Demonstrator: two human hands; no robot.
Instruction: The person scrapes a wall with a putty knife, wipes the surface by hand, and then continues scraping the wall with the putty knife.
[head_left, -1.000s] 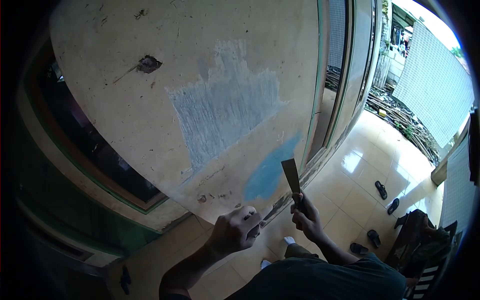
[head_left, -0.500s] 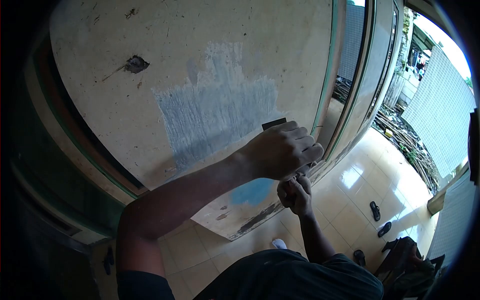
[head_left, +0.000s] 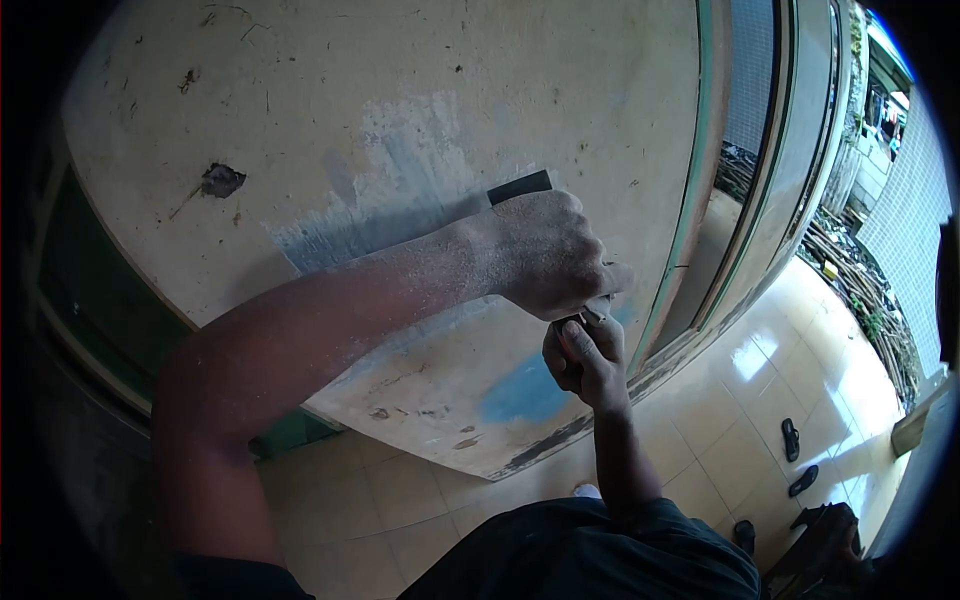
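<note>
Scraping step under way: left hand (head_left: 540, 250) fisted over the scraper (head_left: 520, 186), blade flat on the wall (head_left: 300, 120) at the top of the scraped grey patch (head_left: 400, 190); right hand (head_left: 585, 360) closed on the handle just below. Next move probably needs firm pressure along the patch. Tiled floor (head_left: 760, 400) right, sandals (head_left: 790, 440) far right

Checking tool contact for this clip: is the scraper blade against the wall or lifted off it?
Against it, apparently: the scraper blade lies on the wall above the left hand; the right hand grips below.
</note>
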